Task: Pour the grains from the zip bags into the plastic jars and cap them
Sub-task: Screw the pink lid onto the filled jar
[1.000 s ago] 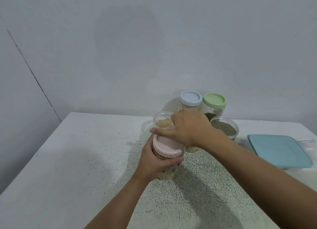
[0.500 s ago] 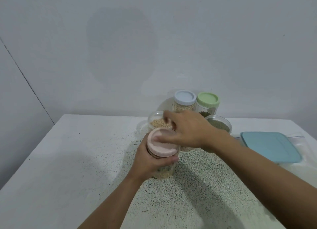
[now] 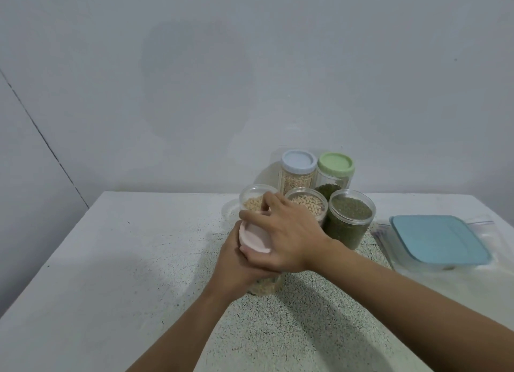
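A clear plastic jar of pale grains stands on the table in front of me, mostly hidden by my hands. My left hand wraps around its body. A pink cap sits on its mouth, and my right hand grips that cap from above and the right. Behind stand an uncapped jar of pale grains, another uncapped jar of pale grains and an uncapped jar of green grains. At the back are a blue-capped jar and a green-capped jar.
A box with a light blue lid lies at the right on clear zip bags. The speckled white table meets the wall just behind the jars; its left edge runs diagonally. A clear lid-like disc lies left of the jars.
My right hand has turned on the pink cap, its fingers now lower around the rim. The view has shifted, showing the middle uncapped jar that my hand hid before.
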